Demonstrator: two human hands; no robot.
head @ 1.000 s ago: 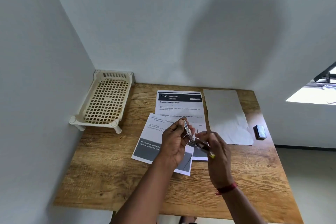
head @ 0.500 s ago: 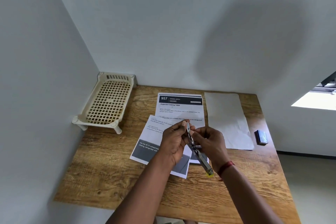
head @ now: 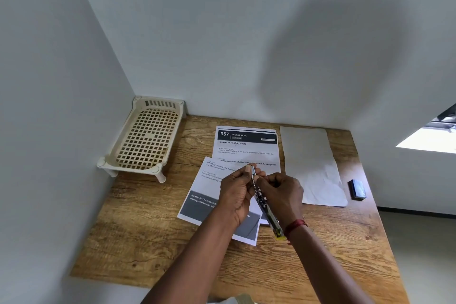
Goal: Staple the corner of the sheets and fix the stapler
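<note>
Both hands [head: 261, 192] close together, fingers curled, forearms converging.

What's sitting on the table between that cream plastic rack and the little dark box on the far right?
In the head view, between the cream rack and the dark box lie two overlapping printed sheets, then a blank sheet. Both hands hold a metal tool above them.

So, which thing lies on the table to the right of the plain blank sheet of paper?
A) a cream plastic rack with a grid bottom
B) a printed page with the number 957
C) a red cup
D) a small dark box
D: the small dark box sits alone on the wooden table, just right of the blank sheet; the cream rack stands in the far left corner.
</note>
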